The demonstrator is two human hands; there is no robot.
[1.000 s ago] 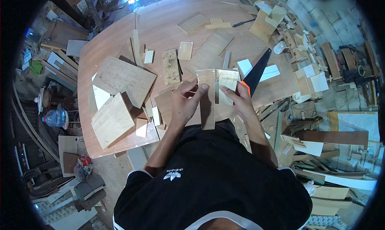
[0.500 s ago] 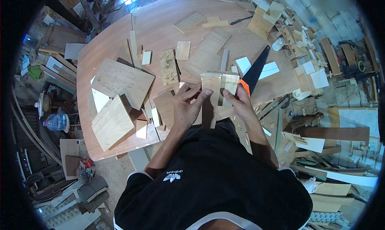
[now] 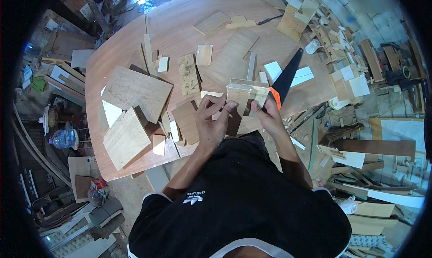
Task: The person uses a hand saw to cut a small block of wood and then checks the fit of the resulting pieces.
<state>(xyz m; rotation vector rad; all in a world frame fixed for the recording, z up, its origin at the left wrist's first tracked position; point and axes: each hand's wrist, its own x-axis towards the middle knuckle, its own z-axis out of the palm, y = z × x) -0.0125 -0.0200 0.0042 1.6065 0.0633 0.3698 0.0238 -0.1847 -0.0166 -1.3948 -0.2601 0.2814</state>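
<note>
The bench [image 3: 175,28] carries an orange-handled saw [image 3: 287,73]. Over the bench's near edge, the left hand [image 3: 211,124], nearly closed, pinches a longer board [image 3: 238,95]; the right hand [image 3: 271,116], likewise nearly closed, grips a shorter board [image 3: 260,96] just beside it.

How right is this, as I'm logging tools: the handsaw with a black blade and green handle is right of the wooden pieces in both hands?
Not green: the head view shows an orange handle. The rest stands: the handsaw has a black blade and is right of the wooden pieces in the left hand and right hand.
</note>
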